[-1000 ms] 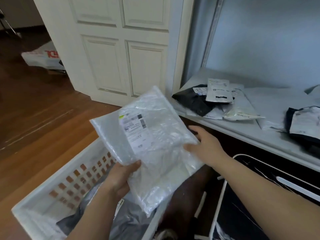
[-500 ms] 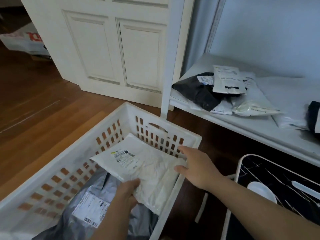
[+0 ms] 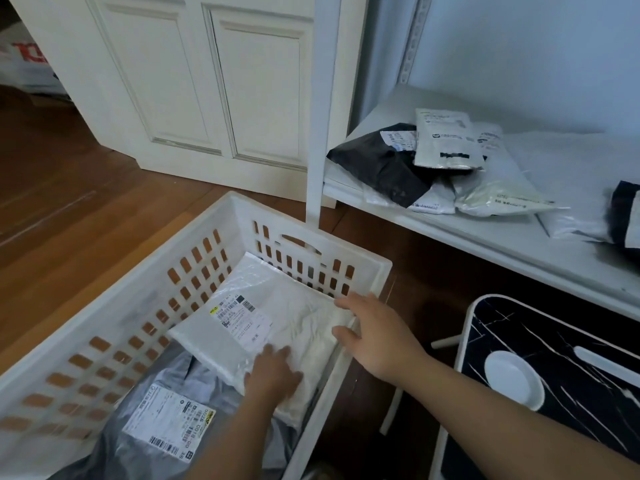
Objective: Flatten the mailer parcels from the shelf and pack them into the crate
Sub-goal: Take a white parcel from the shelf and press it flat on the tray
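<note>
A white perforated crate (image 3: 114, 296) stands on the wooden floor. Inside it a clear-wrapped white mailer (image 3: 277, 313) with a shipping label lies flat at the far right end, on top of a grey mailer (image 3: 162, 424). My left hand (image 3: 272, 375) presses flat on the white mailer's near edge. My right hand (image 3: 372, 332) touches its right edge by the crate's rim, fingers extended. On the white shelf (image 3: 485, 237) at the right lie several more mailers: a black one (image 3: 381, 168), a white one (image 3: 446, 140) and a pale one (image 3: 502, 199).
A white panelled door (image 3: 207, 81) stands behind the crate. A black marble-patterned tray table (image 3: 571, 341) with a white dish (image 3: 512, 379) sits under the shelf at right. A white bag with red print (image 3: 24, 60) lies on the floor at far left.
The white mailer has gone from held up above the crate down into it. My left hand now lies flat on it instead of gripping its corner.
</note>
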